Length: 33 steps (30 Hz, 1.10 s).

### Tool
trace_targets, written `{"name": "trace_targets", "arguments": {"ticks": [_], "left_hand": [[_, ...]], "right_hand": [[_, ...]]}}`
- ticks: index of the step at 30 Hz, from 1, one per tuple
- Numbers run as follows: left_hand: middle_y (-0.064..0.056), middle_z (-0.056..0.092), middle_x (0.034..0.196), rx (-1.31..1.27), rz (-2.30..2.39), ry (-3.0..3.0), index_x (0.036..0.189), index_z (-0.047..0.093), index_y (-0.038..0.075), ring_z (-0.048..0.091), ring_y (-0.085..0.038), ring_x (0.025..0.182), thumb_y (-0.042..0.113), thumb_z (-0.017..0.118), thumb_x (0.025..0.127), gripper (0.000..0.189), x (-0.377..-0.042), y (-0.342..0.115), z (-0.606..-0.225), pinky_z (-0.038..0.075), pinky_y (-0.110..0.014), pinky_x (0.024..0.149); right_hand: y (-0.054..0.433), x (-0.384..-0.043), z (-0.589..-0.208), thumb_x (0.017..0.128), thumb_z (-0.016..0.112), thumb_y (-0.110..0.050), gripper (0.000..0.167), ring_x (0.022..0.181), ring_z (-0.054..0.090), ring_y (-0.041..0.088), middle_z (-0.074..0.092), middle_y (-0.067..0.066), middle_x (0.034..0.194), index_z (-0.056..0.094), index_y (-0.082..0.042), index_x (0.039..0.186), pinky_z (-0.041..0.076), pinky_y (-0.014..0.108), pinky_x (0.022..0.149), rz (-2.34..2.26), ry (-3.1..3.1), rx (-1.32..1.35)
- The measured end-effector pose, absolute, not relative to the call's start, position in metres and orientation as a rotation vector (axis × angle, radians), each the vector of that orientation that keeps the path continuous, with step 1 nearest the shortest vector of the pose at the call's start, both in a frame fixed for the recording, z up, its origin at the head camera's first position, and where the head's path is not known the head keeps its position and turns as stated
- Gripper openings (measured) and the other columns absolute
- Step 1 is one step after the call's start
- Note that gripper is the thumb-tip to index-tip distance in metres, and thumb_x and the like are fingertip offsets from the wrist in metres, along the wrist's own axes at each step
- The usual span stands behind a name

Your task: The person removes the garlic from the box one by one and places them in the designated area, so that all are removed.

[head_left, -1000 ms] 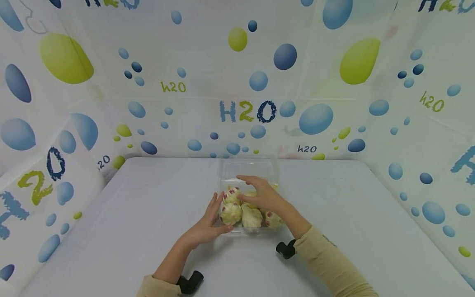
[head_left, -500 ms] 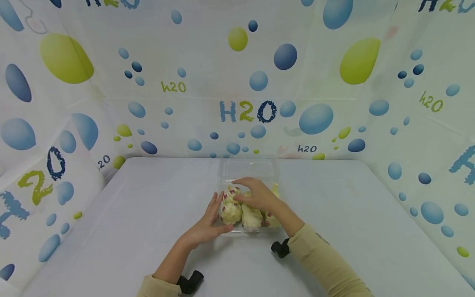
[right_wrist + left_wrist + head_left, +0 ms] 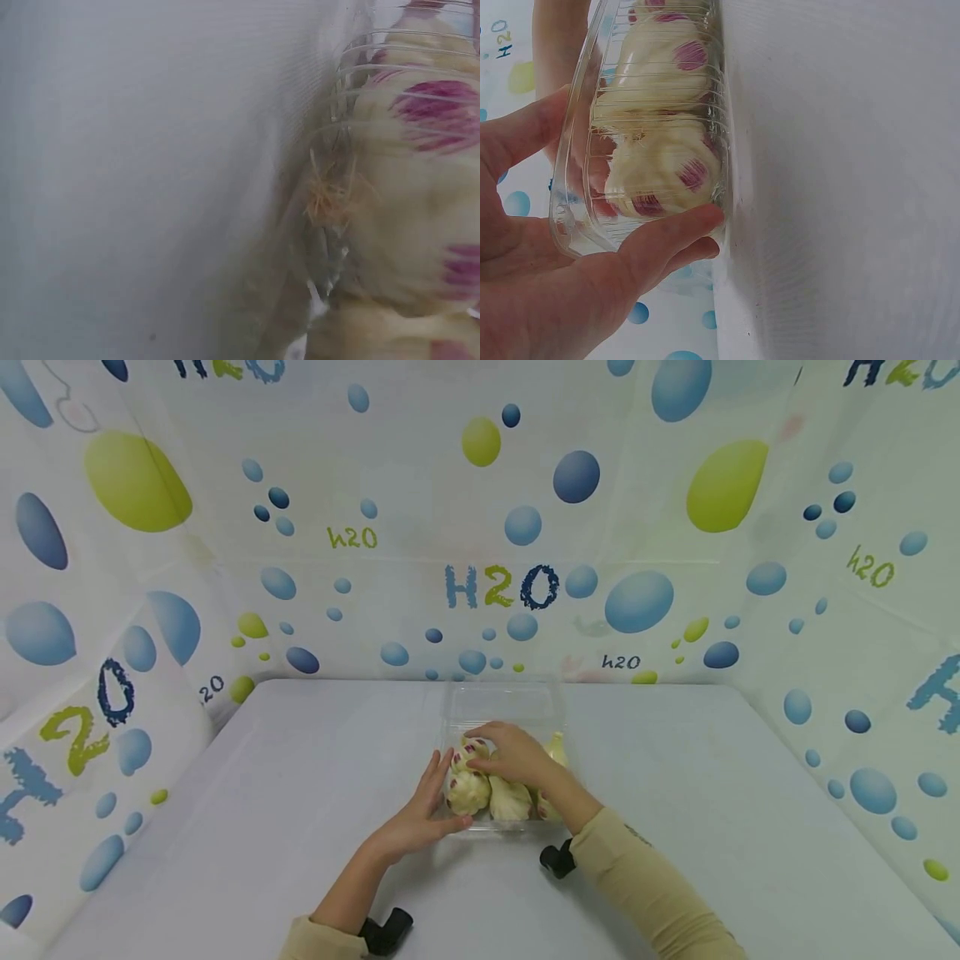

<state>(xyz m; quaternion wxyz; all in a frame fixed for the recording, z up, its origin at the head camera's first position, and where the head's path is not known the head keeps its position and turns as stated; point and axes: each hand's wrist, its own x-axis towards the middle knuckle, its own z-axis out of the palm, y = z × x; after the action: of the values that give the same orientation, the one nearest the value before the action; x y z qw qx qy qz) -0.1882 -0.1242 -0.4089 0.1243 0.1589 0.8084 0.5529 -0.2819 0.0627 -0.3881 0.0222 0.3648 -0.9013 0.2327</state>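
Several garlic bulbs, cream with purple patches, lie in a clear plastic box (image 3: 517, 827). My left hand (image 3: 412, 822) rests along the box's left side, fingers straight; in the left wrist view its thumb touches the rim and its fingertips (image 3: 705, 217) lie on the ribbed wall. My right hand (image 3: 513, 756) reaches in from the right and grips the back left garlic bulb (image 3: 459, 758), thumb in front and fingers behind. Just in front sits another bulb (image 3: 468, 795), with a pale bulb (image 3: 510, 800) beside it. The right wrist view shows a rooted bulb (image 3: 420, 180) through the plastic, but no hand.
The box's clear lid (image 3: 502, 700) lies folded back behind it. White cloth covers the table (image 3: 315, 760). A patterned sheet (image 3: 405, 468) hangs behind and at both sides. Black wrist cameras (image 3: 386, 932) are worn under both arms.
My right hand has moved left and slightly down, closing in around the back left garlic bulb. More of the back right bulb shows now. The left hand and the box have stayed put.
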Motion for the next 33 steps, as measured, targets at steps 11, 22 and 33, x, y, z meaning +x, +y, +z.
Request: {"name": "trace_targets", "arguments": {"ticks": [11,22,33], "left_hand": [[-0.011,-0.020,0.150,0.479,1.625,2.343,0.148,-0.002,0.025,0.001,-0.038,0.136,0.015,0.065,0.086,0.092,-0.188,-0.125,-0.410,0.016,-0.053,0.105],[-0.012,-0.019,0.150,0.473,1.625,2.358,0.148,-0.001,0.025,0.000,-0.037,0.136,0.015,0.066,0.085,0.092,-0.188,-0.124,-0.410,0.017,-0.053,0.105],[-0.011,-0.019,0.150,0.471,1.611,2.365,0.148,-0.001,0.026,-0.002,-0.037,0.136,0.017,0.066,0.085,0.093,-0.187,-0.125,-0.408,0.017,-0.054,0.105]], "right_hand": [[0.053,-0.283,-0.389,0.083,0.064,-0.043,0.053,0.114,0.051,0.025,0.056,0.008,0.124,0.057,-0.011,0.125,0.042,0.041,0.093,0.599,-2.894,0.990],[0.043,-0.289,-0.391,0.077,0.069,-0.045,0.056,0.097,0.059,0.021,0.064,0.005,0.108,0.060,-0.011,0.120,0.049,0.036,0.079,0.585,-2.936,0.894],[0.041,-0.287,-0.387,0.075,0.075,-0.035,0.051,0.097,0.057,0.023,0.063,0.004,0.103,0.061,-0.013,0.119,0.047,0.038,0.081,0.640,-2.938,0.847]]}}
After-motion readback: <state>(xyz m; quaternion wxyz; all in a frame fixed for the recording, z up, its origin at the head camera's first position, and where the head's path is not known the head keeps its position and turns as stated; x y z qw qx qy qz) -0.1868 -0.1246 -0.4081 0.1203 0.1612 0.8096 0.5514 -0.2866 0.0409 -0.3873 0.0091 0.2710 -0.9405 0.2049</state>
